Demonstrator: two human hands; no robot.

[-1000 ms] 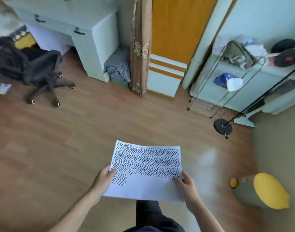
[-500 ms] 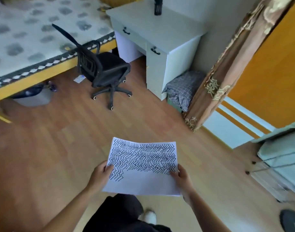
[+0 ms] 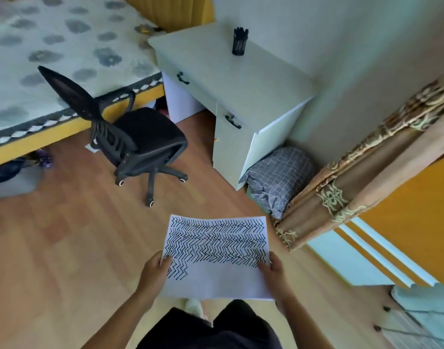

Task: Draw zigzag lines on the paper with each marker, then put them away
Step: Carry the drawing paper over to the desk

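A white sheet of paper point(image 3: 217, 280) covered in rows of black zigzag lines is held out in front of me above the wooden floor. My left hand point(image 3: 154, 272) pinches its left edge, thumb on top. My right hand point(image 3: 272, 272) pinches the right edge the same way. A black holder full of dark markers point(image 3: 239, 41) stands on the far side of the pale desk point(image 3: 256, 89), well beyond the paper. The lower third of the sheet is blank.
A black office chair point(image 3: 138, 139) stands on the floor left of the desk. A bed with a grey patterned cover point(image 3: 52, 54) fills the upper left. A checked bundle point(image 3: 278, 177) and a brown curtain point(image 3: 361, 177) lie to the right of the desk.
My view has swung left from the door and shelf toward the desk, chair and bed. Both hands keep the same hold on the paper.
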